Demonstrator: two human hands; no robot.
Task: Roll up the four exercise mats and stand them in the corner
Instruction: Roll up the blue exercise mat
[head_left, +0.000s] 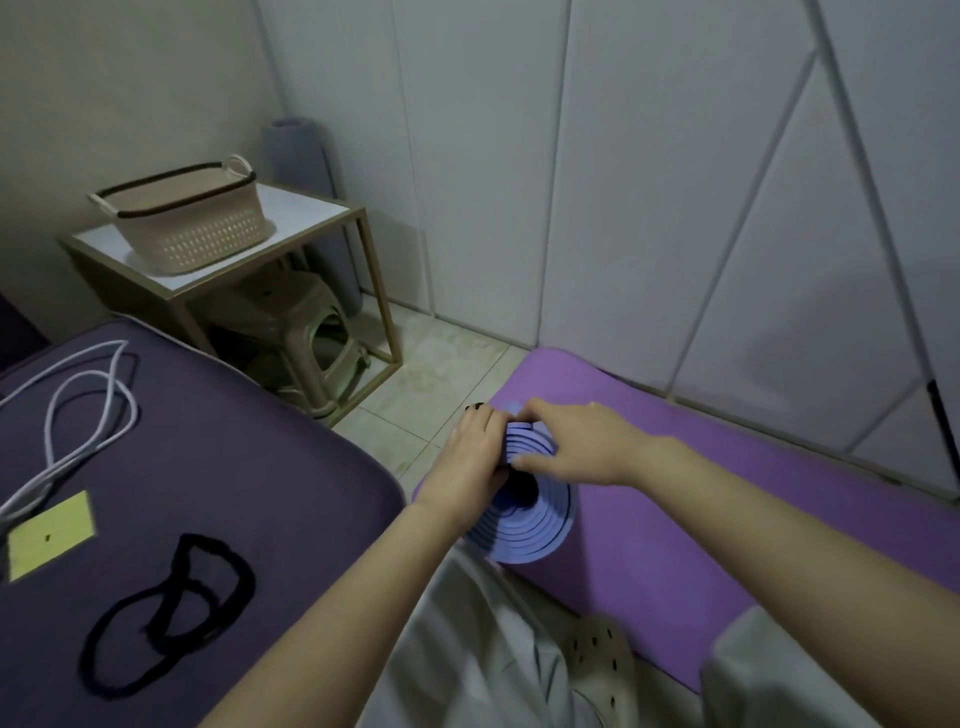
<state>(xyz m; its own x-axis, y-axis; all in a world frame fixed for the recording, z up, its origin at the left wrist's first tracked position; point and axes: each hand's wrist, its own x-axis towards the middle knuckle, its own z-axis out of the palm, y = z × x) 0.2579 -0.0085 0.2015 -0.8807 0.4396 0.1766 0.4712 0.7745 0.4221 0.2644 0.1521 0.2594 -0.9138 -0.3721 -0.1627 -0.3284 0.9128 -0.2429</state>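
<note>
A rolled blue-violet mat (524, 525) stands on end below me, its spiral end facing up and its inner coils pushed up into a cone. My left hand (475, 457) grips the raised inner coils from the left. My right hand (576, 441) pinches them from the right, thumb underneath. The roll stands on a flat purple mat (727, 509) spread along the wall. A rolled grey mat (301, 171) stands upright in the far corner behind the side table.
A side table (311, 208) with a beige basket (192, 223) stands near the corner, with a plastic stool (306, 338) under it. A purple-covered bed (208, 467) at left carries a white cord, a black cord and a yellow card. My slippered foot (602, 670) rests on the flat mat.
</note>
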